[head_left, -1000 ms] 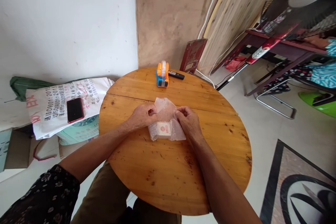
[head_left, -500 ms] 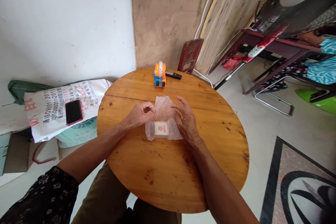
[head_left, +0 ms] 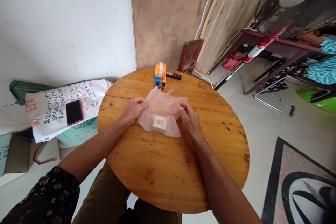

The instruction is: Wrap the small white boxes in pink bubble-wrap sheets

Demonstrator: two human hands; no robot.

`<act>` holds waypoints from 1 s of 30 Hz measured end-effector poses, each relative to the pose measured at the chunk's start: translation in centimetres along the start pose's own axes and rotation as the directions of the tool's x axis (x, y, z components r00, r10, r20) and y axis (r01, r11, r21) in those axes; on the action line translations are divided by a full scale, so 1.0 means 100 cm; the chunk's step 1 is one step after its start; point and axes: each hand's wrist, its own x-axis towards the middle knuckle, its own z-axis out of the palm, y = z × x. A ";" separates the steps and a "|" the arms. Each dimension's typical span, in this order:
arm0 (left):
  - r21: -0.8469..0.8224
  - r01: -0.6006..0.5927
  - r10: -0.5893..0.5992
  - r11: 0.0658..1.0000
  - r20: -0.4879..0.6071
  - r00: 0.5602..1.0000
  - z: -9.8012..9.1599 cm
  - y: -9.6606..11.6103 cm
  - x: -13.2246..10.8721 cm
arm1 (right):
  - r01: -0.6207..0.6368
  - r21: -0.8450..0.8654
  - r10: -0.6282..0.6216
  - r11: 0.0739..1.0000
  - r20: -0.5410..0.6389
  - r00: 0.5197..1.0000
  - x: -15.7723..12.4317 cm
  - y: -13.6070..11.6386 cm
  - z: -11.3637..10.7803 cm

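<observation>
A sheet of clear bubble wrap [head_left: 168,102] is spread between my hands over the round wooden table. My left hand [head_left: 135,108] pinches its left edge, fingers closed. On the other side, my right hand [head_left: 189,116] grips the right edge between thumb and fingers. A small white box [head_left: 159,122] with a red mark on top lies on the near part of the wrap, which bunches up around it. Neither hand touches the box.
An orange and blue tape dispenser [head_left: 160,74] and a black remote-like object [head_left: 173,75] stand at the far edge of the table [head_left: 168,175]. Left of it, a phone [head_left: 74,112] lies on a white sack [head_left: 90,94]. A fan [head_left: 296,3] and a seated person [head_left: 321,66] are at right.
The bubble wrap has been pulled wider and its far part opened out. My right hand has closed on its right edge; my left hand moved slightly left. The box shifted a little.
</observation>
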 end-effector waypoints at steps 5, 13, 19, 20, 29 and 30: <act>0.070 0.005 -0.003 0.998 -0.024 1.000 -0.003 -0.003 0.005 | -0.034 -0.097 0.037 0.995 0.024 0.999 0.004 0.004 0.000; 0.290 -0.216 0.254 0.932 -0.102 0.962 -0.009 0.000 0.007 | 0.035 -0.218 -0.035 0.975 0.005 0.999 0.006 0.015 -0.001; 0.410 -0.560 0.561 0.720 0.133 0.817 -0.009 0.015 -0.015 | 0.044 -0.278 -0.034 0.959 0.039 0.999 0.005 0.013 -0.002; 0.409 -0.566 0.529 0.715 0.213 0.822 -0.010 0.016 -0.017 | 0.036 -0.288 -0.024 0.957 0.045 0.999 0.005 0.011 -0.002; 0.482 -0.457 0.122 0.748 0.577 0.808 -0.024 0.018 -0.008 | 0.043 -0.304 -0.032 0.952 0.039 0.999 0.007 0.013 -0.001; 0.461 -0.449 0.121 0.766 0.583 0.804 -0.026 0.021 -0.009 | 0.040 -0.296 -0.032 0.954 0.031 0.999 0.008 0.015 -0.001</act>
